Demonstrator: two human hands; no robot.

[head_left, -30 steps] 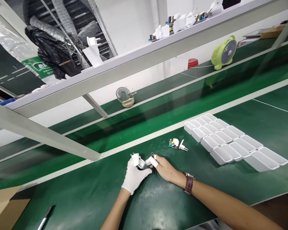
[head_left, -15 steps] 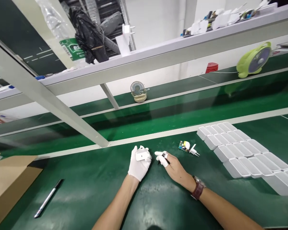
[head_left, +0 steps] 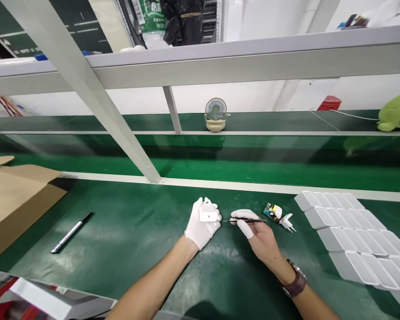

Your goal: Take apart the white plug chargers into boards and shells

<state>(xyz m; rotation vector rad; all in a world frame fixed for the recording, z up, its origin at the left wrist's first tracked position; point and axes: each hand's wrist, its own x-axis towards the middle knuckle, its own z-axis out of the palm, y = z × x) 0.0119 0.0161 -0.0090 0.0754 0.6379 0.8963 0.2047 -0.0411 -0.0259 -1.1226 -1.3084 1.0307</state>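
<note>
My left hand [head_left: 198, 230], in a white glove, is closed around a small white charger housing [head_left: 208, 215] with a small dark slot on its near face. To its right, my right hand [head_left: 262, 240] wears white finger cots and pinches a pair of dark tweezers [head_left: 255, 220]. The tweezers lie nearly level, their tips pointing left, close to the gloved fingers. Beyond my right hand a small circuit board [head_left: 269, 211] rests on the green bench, with a white plug piece [head_left: 286, 222] beside it.
Rows of white plastic housings [head_left: 350, 240] stand on the right. On the left are a pen [head_left: 71, 233] and an open cardboard box [head_left: 23, 204]. A slanted metal post [head_left: 120, 133] meets the bench behind. A small fan [head_left: 216, 113] sits on the ledge beyond.
The view has levelled and turned somewhat left. My right hand now holds the tweezers level with their tips toward the housing; before, they were mostly hidden in its fingers.
</note>
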